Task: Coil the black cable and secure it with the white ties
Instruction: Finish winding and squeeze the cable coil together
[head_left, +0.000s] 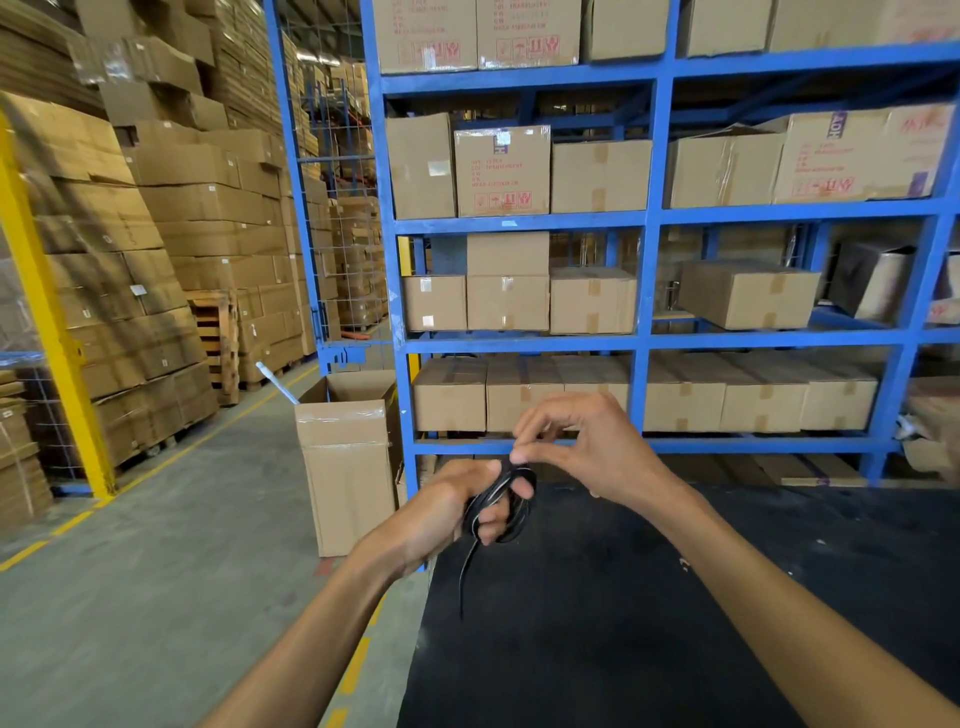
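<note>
A small coil of black cable (511, 506) sits in my left hand (457, 504), whose fingers are wrapped through the loops. One loose end of the cable (466, 571) hangs down below that hand. My right hand (576, 441) is just above the coil, with thumb and forefinger pinched at the coil's top. What they pinch is too small to tell. No white tie is clearly visible.
A black table top (675, 623) lies under my hands. Behind it stands a blue rack (649, 332) full of cardboard boxes. A tall open carton (345, 457) stands on the floor to the left, and stacked cartons (156, 260) line the aisle.
</note>
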